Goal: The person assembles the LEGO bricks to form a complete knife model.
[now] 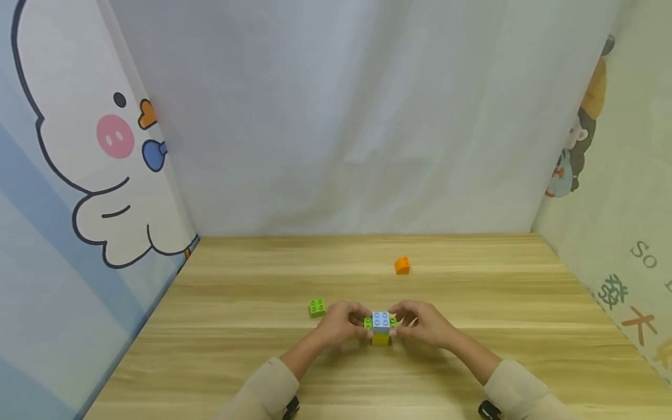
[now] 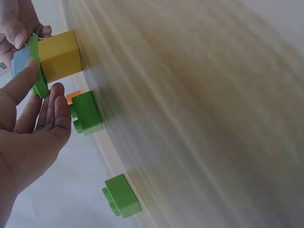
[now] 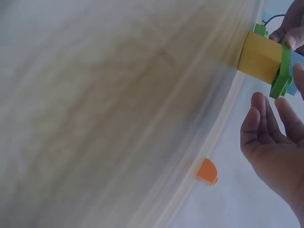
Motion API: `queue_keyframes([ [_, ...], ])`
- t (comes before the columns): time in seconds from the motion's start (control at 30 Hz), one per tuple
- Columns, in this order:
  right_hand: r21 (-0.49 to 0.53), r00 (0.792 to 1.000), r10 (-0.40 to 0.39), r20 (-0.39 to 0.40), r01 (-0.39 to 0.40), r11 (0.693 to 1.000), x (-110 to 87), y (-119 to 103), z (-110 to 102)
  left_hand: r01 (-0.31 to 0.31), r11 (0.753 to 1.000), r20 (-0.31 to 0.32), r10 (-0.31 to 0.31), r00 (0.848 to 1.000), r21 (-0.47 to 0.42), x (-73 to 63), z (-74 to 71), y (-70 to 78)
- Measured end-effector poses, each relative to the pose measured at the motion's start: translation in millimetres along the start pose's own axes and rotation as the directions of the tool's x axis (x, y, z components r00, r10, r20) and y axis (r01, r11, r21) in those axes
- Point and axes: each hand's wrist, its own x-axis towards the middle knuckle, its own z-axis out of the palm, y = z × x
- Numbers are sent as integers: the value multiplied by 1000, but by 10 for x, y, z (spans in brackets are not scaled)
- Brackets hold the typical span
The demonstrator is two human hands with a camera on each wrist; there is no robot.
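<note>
Between the two hands stands a small stack of toy building bricks: a yellow brick (image 2: pixel 60 55) at the bottom, a flat green plate (image 3: pixel 283 71) across it, and a light blue brick (image 1: pixel 380 320) on top. The plate juts out on both sides of the blue brick. My left hand (image 1: pixel 340 324) holds the plate's left end between thumb and fingers. At the opposite end, my right hand (image 1: pixel 424 324) has its thumb and index finger around the plate's right end. The other fingers of both hands are loosely bent beside the stack.
A green brick (image 1: pixel 317 307) lies left of the left hand; the left wrist view shows two green bricks, one nearer (image 2: pixel 122 195) and one farther (image 2: pixel 87 113). Farther back sits an orange brick with a rounded side (image 1: pixel 402 266). A pale curtain (image 1: pixel 336 146) borders the wooden table (image 1: pixel 236 291).
</note>
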Motion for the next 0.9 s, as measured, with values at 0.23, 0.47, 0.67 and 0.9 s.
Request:
queue_keyframes([
  [0.23, 15, 1000, -11, 17, 11, 1000, 4, -24, -22, 6, 1000, 1, -6, 1000, -4, 27, 5, 1],
  [0.47, 8, 1000, -6, 28, 6, 1000, -8, -6, -2, -13, 1000, 16, 13, 1000, -27, -7, 1, -5],
  [0.67, 0, 999, 0, 35, 0, 1000, 2, -16, -13, -52, 998, 23, 53, 998, -31, -18, -9, -11],
  [0.9, 9, 999, -3, 50, 3, 1000, 21, -71, -58, -66, 998, 22, 66, 998, -16, -19, -19, 15],
])
